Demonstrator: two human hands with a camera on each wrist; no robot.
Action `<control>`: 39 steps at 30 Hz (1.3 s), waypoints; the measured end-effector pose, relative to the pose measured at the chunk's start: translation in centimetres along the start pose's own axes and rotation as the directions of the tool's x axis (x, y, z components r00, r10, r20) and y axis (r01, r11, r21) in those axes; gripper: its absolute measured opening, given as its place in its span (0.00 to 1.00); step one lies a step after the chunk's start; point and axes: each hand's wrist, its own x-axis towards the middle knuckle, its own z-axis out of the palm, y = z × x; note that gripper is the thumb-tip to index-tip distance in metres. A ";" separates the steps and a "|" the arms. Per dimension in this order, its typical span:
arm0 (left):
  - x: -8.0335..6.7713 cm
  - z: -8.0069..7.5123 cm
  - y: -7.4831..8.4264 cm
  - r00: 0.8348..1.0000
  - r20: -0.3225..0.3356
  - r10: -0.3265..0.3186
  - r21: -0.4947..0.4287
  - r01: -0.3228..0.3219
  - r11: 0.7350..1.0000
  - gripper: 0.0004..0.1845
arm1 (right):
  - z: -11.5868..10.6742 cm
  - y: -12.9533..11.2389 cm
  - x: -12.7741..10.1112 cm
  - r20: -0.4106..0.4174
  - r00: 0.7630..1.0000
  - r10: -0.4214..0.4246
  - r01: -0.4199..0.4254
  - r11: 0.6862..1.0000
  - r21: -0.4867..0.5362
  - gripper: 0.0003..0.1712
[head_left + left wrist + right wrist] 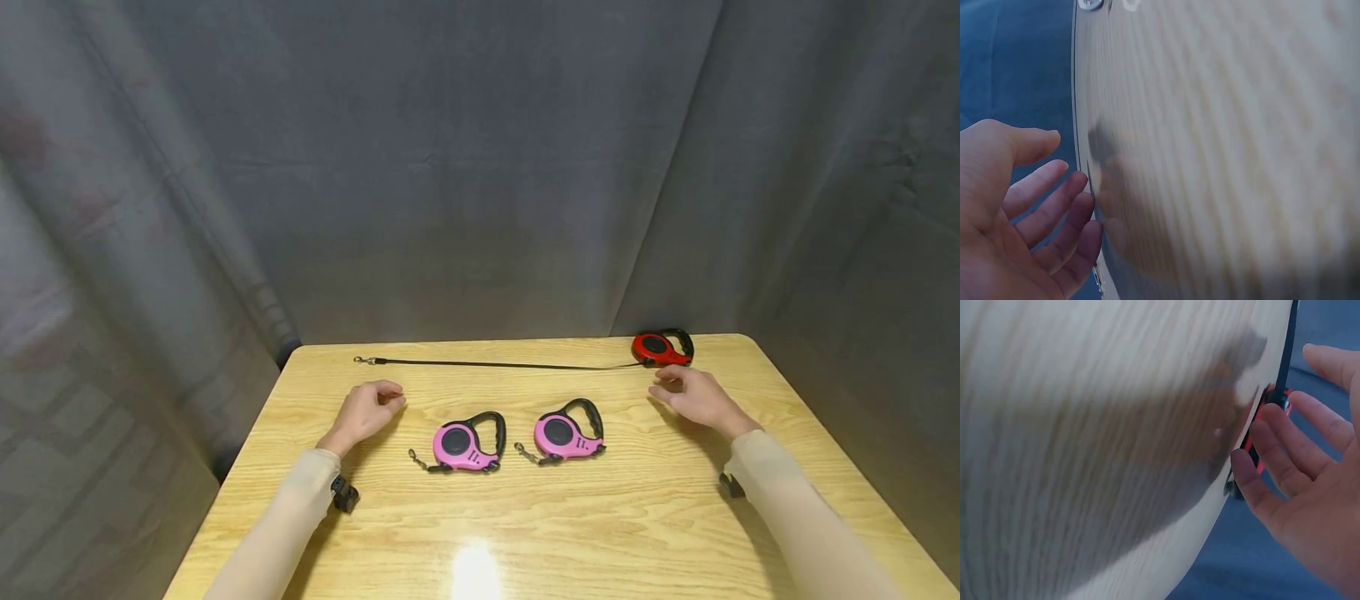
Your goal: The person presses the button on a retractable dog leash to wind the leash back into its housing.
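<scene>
- Nearest, a bright glare spot lies on the pale wood-grain worktop, between the two forearms in thin beige sleeves; a small black wrist-camera mount sits under the left sleeve.
- Just beyond, between the two hands, two pink round plastic retractable leashes with black handles lie flat side by side: one to the right of the left hand, the other to the left of the right hand. Each has a short metal clip at its lower left; neither is touched.
- The left hand is over the worktop with fingers loosely curled, holding nothing. In the left wrist view the fingers lie relaxed and slightly spread beside the blurred wood.
- The right hand is relaxed and empty, palm down, fingers pointing away. In the right wrist view its fingertips are just beside a red casing; whether they touch it cannot be told through the blur.
- Just past the right hand's fingertips, at the far edge of the worktop, lies a red round plastic retractable leash with a black handle.
- Its thin black cord is drawn out to the left along the far edge, ending in a small metal clip just beyond the left hand.
- Behind it all hangs a grey creased fabric backdrop.
</scene>
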 end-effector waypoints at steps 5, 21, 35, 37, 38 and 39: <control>0.5 -0.6 -0.6 1.000 0.004 -0.010 0.016 0.010 1.000 0.19 | -0.4 0.7 0.4 -0.027 0.999 0.040 -0.041 0.999 -0.030 0.34; 2.8 -1.9 -2.7 0.997 -0.074 -0.015 0.148 0.026 0.989 0.28 | -0.8 2.1 1.7 -0.031 0.991 0.132 -0.134 0.989 -0.057 0.43; 3.8 -2.3 -3.2 0.994 0.086 -0.070 0.393 0.031 0.919 0.34 | -0.7 2.6 2.6 -0.027 0.993 0.111 -0.113 0.987 -0.118 0.41; 3.8 -2.3 -3.1 0.996 0.075 -0.051 0.418 0.015 0.908 0.31 | -0.8 2.6 2.5 -0.029 0.993 0.115 -0.118 0.986 -0.118 0.40; 3.7 -2.3 -3.0 0.997 0.068 -0.042 0.431 0.008 0.902 0.30 | -0.8 2.6 2.5 -0.029 0.993 0.115 -0.118 0.986 -0.122 0.40; 3.7 -2.3 -3.0 0.998 0.060 -0.034 0.444 0.003 0.896 0.29 | -0.9 2.6 2.5 -0.027 0.993 0.114 -0.117 0.985 -0.130 0.39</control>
